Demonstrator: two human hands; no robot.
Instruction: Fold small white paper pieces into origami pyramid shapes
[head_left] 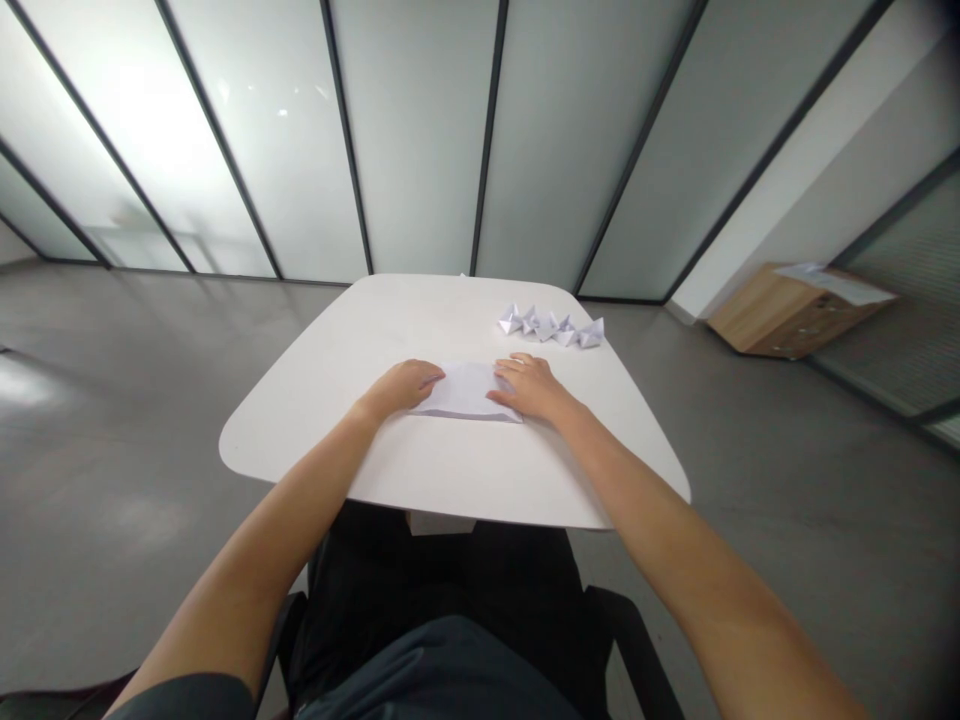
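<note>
A folded sheet of white paper [463, 388] lies on the white table in front of me, its near edge slightly raised. My left hand [407, 385] is closed at the paper's left end, with the thumb on top and the other fingers partly hidden. On the right end rests my right hand [527, 386], fingers spread and lying over the paper, thumb apart and pointing inward. Beyond that hand stand several folded white paper pieces [551, 326] with pointed tips, in a row close together.
The white table [420, 462] has rounded corners, and its near edge is just before my lap. Black chair armrests [634, 640] flank me. A wooden cabinet [795, 315] stands on the floor at the right. Frosted glass panels [412, 140] rise behind the table.
</note>
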